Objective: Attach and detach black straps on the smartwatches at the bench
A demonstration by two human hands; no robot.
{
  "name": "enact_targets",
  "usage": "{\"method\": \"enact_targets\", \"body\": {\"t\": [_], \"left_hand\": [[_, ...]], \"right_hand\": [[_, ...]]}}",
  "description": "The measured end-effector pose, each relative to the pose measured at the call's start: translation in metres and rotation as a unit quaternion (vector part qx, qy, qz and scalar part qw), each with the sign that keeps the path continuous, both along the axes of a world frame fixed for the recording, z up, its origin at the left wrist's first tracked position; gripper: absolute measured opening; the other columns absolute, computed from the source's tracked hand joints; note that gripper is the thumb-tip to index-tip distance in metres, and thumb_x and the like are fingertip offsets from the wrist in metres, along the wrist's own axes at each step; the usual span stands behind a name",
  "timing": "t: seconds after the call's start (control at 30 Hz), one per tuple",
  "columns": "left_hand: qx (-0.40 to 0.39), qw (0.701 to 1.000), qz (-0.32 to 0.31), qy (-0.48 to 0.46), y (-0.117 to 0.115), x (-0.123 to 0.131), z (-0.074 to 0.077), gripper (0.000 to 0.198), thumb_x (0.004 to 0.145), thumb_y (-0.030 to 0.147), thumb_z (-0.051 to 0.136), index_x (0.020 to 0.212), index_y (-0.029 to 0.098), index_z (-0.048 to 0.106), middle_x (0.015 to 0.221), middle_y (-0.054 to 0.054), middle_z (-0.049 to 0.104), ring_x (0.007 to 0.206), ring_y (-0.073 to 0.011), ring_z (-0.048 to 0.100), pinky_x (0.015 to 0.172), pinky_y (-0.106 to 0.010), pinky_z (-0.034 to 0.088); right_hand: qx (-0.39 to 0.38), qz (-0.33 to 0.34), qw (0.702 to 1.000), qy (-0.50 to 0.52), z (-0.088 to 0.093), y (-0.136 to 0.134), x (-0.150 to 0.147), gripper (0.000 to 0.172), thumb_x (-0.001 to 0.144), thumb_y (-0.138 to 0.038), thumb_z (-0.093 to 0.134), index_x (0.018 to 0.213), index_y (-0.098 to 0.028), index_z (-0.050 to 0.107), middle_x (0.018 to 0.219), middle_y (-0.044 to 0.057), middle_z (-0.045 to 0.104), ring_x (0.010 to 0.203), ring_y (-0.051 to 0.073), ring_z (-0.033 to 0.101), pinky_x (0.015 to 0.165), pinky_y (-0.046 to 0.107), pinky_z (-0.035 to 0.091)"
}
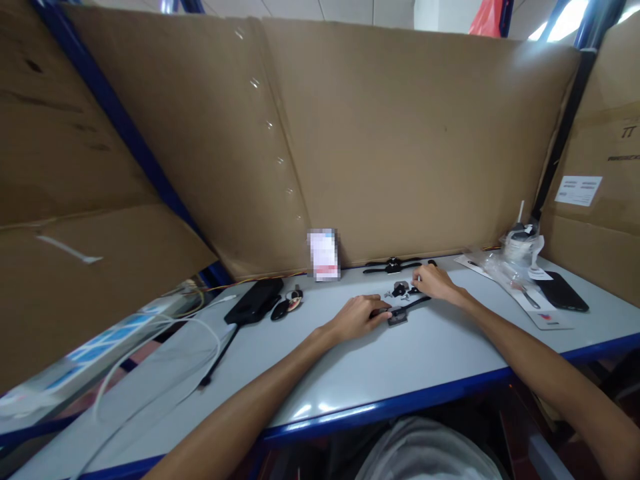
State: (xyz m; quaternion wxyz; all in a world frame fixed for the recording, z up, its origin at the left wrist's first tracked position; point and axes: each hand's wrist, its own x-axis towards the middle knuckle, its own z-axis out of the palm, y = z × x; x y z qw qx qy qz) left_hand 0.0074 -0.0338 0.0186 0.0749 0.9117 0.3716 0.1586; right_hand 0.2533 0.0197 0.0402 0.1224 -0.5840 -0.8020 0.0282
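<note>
On the grey tabletop, my left hand (357,317) is closed around the left handle of a black spokeshave (411,306), whose other handle points up to the right. A flat metal plate (398,320) lies at the middle of this tool, partly under it. My right hand (434,281) is farther back, fingers pinched together by a group of small dark and silver parts (401,289). What those fingertips hold, if anything, is too small to make out. Behind the parts, more black two-handled spokeshaves (393,266) lie side by side near the cardboard.
A blurred white card or screen (325,255) stands against the cardboard wall (400,147). Left are a black power bank (255,301), keys (287,305), white cables (217,340) and a power strip (115,340). A phone (561,291) and plastic packaging (523,293) lie right.
</note>
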Motion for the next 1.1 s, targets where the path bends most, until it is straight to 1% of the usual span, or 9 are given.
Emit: {"method": "enact_targets", "body": {"t": [0.17, 0.23, 0.33, 0.5, 0.57, 0.7, 0.8, 0.9, 1.1], "left_hand": [[0.006, 1.0, 0.001, 0.0, 0.001, -0.001, -0.001, 0.037, 0.102, 0.04, 0.043, 0.111, 0.024, 0.076, 0.098, -0.008, 0.071, 0.086, -0.0208, 0.066, 0.076, -0.028, 0.044], [0.011, 1.0, 0.009, -0.003, 0.003, -0.002, -0.002, 0.038, 0.103, 0.039, 0.042, 0.11, 0.025, 0.076, 0.099, -0.008, 0.071, 0.087, -0.0208, 0.067, 0.077, -0.028, 0.045], [0.017, 0.999, 0.028, -0.004, 0.006, -0.005, -0.002, 0.037, 0.103, 0.04, 0.043, 0.11, 0.025, 0.076, 0.1, -0.008, 0.072, 0.086, -0.0207, 0.067, 0.075, -0.028, 0.044], [0.023, 0.998, 0.049, 0.023, 0.008, -0.009, 0.0, 0.034, 0.1, 0.039, 0.048, 0.115, 0.024, 0.074, 0.099, -0.008, 0.073, 0.083, -0.0211, 0.067, 0.071, -0.029, 0.042], [0.022, 0.998, 0.052, 0.027, 0.007, -0.008, 0.002, 0.034, 0.099, 0.039, 0.048, 0.115, 0.023, 0.074, 0.097, -0.007, 0.073, 0.082, -0.021, 0.066, 0.07, -0.029, 0.041], [0.012, 0.997, 0.066, 0.03, 0.007, -0.007, 0.004, 0.033, 0.095, 0.042, 0.056, 0.116, 0.024, 0.072, 0.092, -0.006, 0.071, 0.079, -0.0207, 0.064, 0.068, -0.028, 0.04], [0.001, 0.996, 0.077, 0.034, 0.007, -0.007, 0.003, 0.033, 0.092, 0.043, 0.059, 0.115, 0.023, 0.071, 0.092, -0.006, 0.07, 0.079, -0.0211, 0.063, 0.067, -0.029, 0.038], [-0.014, 0.996, 0.084, 0.017, 0.009, -0.007, 0.001, 0.028, 0.089, 0.039, 0.061, 0.109, 0.021, 0.069, 0.093, -0.005, 0.068, 0.079, -0.0208, 0.061, 0.067, -0.029, 0.038], [-0.081, 0.989, 0.119, -0.036, 0.014, -0.005, -0.006, 0.017, 0.084, 0.035, 0.062, 0.09, 0.019, 0.061, 0.082, -0.001, 0.063, 0.074, -0.018, 0.055, 0.064, -0.027, 0.036]], "right_hand": [[0.021, -0.006, 1.0, -0.014, 0.007, -0.007, -0.002, 0.025, 0.093, -0.03, 0.056, 0.097, -0.02, 0.078, 0.1, 0.014, 0.076, 0.094, 0.027, 0.068, 0.07, 0.028, 0.041], [0.039, 0.019, 0.999, -0.012, 0.013, -0.013, -0.003, 0.026, 0.094, -0.03, 0.055, 0.094, -0.02, 0.079, 0.095, 0.013, 0.076, 0.088, 0.024, 0.068, 0.068, 0.027, 0.038], [0.039, 0.106, 0.994, 0.011, 0.023, -0.027, -0.007, 0.028, 0.094, -0.033, 0.055, 0.087, -0.02, 0.079, 0.081, 0.007, 0.075, 0.076, 0.019, 0.064, 0.062, 0.026, 0.033], [-0.052, 0.243, 0.968, 0.016, 0.031, -0.049, -0.015, 0.021, 0.088, -0.026, 0.061, 0.082, -0.019, 0.08, 0.068, 0.002, 0.07, 0.061, 0.013, 0.054, 0.057, 0.025, 0.028], [-0.036, 0.23, 0.972, 0.018, 0.032, -0.049, -0.016, 0.022, 0.089, -0.027, 0.06, 0.084, -0.02, 0.08, 0.071, 0.003, 0.071, 0.062, 0.014, 0.056, 0.057, 0.025, 0.028], [0.045, 0.115, 0.992, 0.011, 0.034, -0.036, -0.006, 0.025, 0.093, -0.03, 0.057, 0.091, -0.022, 0.08, 0.082, 0.007, 0.076, 0.075, 0.019, 0.064, 0.062, 0.026, 0.032], [0.054, 0.063, 0.997, -0.006, 0.033, -0.024, 0.005, 0.023, 0.093, -0.029, 0.058, 0.094, -0.023, 0.08, 0.088, 0.009, 0.077, 0.083, 0.023, 0.068, 0.067, 0.027, 0.036], [0.049, 0.052, 0.997, -0.016, 0.03, -0.018, 0.01, 0.022, 0.093, -0.029, 0.059, 0.096, -0.023, 0.08, 0.092, 0.01, 0.077, 0.086, 0.023, 0.069, 0.07, 0.027, 0.039], [0.053, 0.101, 0.992, -0.052, 0.025, -0.026, 0.0, 0.025, 0.095, -0.031, 0.056, 0.097, -0.023, 0.079, 0.093, 0.009, 0.078, 0.09, 0.023, 0.071, 0.069, 0.025, 0.039]]}}
